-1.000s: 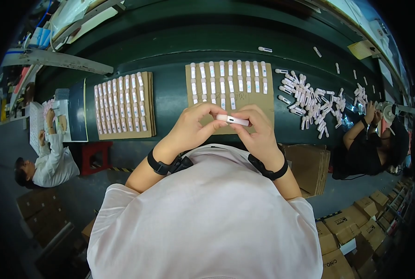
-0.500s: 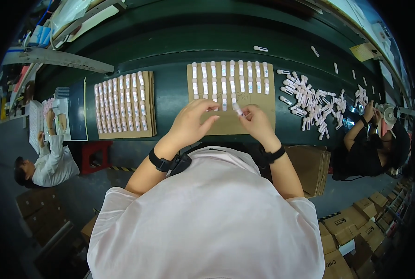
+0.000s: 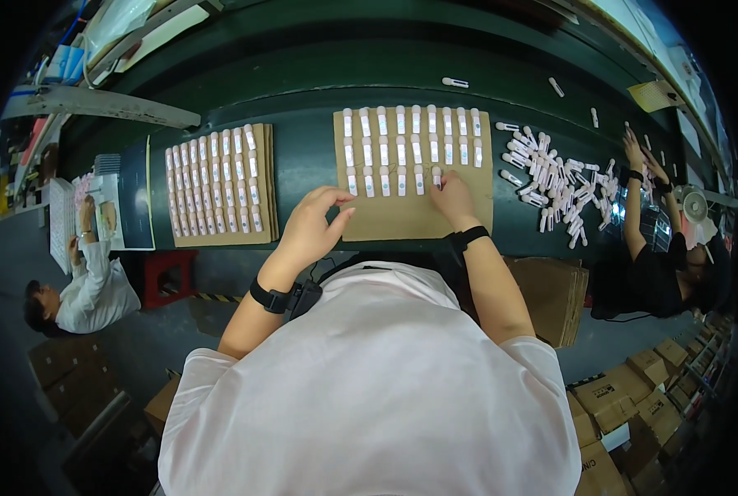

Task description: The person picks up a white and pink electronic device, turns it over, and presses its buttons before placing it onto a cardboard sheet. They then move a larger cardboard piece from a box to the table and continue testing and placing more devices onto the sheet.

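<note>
A brown cardboard sheet (image 3: 385,225) lies in front of me on the dark green table. Small pale pink tubes with rounded ends stand out on it in rows. My right hand (image 3: 454,201) has its fingertips closed on the lower part of one pink tube (image 3: 437,176), which lies upright at the right end of the third, nearest row. My left hand (image 3: 319,219) is beside the sheet's left edge, thumb and fingers apart, holding nothing.
A loose heap of tubes (image 3: 555,178) lies right of the sheet. Left stands a stack of cardboard sheets (image 3: 267,211) bearing tubes in rows. Stray tubes (image 3: 456,83) lie farther back. Co-workers sit at both sides; the right one's hand (image 3: 633,150) reaches forward. Cartons (image 3: 617,405) fill the lower right.
The tilted tube in my right hand is now straight at the end of the third row. My left hand has drawn back leftward off the row. The right co-worker's arms have stretched forward.
</note>
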A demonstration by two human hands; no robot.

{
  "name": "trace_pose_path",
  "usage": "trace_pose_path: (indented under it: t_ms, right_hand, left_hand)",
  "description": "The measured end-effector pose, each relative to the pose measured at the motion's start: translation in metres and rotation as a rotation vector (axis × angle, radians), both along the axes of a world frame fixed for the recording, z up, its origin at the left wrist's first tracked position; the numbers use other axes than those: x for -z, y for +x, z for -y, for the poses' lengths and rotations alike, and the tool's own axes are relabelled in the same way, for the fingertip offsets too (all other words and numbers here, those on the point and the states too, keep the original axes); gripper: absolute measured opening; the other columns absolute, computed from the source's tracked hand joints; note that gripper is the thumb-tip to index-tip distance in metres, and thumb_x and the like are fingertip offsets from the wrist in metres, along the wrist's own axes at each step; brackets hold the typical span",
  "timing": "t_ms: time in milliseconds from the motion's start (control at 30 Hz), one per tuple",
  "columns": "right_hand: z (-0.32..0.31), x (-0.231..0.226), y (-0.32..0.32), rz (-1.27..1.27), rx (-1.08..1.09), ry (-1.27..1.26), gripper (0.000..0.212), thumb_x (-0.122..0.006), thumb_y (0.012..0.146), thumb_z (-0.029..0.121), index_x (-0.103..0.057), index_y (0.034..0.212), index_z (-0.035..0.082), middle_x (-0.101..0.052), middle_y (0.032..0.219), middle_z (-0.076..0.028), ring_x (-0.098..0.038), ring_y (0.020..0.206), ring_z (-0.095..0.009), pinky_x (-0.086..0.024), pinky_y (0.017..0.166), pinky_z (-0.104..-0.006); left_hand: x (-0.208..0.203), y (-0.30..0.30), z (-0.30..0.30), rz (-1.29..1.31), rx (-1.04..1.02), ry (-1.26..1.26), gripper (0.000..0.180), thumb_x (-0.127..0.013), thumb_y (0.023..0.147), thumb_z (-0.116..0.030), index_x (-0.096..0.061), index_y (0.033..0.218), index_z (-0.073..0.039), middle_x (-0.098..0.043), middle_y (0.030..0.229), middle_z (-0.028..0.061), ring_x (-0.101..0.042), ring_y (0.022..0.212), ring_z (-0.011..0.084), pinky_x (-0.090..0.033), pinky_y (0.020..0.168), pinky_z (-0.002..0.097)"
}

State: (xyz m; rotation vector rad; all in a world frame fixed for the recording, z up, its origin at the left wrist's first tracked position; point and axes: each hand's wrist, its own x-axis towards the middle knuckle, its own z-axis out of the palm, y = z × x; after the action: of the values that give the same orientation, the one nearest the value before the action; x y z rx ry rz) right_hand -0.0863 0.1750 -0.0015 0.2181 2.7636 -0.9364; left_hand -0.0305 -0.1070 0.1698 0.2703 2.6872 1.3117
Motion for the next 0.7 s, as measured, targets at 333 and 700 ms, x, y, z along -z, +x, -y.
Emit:
trace_pose_path:
  t_ms: [333,700]
  right_hand:
    - [0.0,-0.025,-0.001,0.035,0.006,-0.019,0.032,-0.068,0.081,0.023,-0.057,0.098,-0.001,-0.065,0.096,-0.024,-0.063,0.091,-0.04,-0.051,0.077,-0.0474]
    - [-0.041,-0.072,-0.113,-0.067,-0.178,0.049,0.031,-0.07,0.081,0.023,-0.061,0.105,0.005,-0.063,0.096,-0.017,-0.063,0.087,-0.034,-0.051,0.076,-0.0399]
  left_hand:
    - [0.006,-0.018,-0.008,0.007,0.043,0.0,0.018,-0.066,0.086,-0.011,-0.065,0.101,-0.002,-0.064,0.096,0.0135,-0.062,0.092,0.0289,-0.049,0.082,0.0369]
    - [0.008,-0.04,-0.04,0.0,0.006,0.002,0.017,-0.065,0.085,-0.005,-0.063,0.1,0.002,-0.063,0.094,0.0159,-0.063,0.086,0.0287,-0.05,0.078,0.0341]
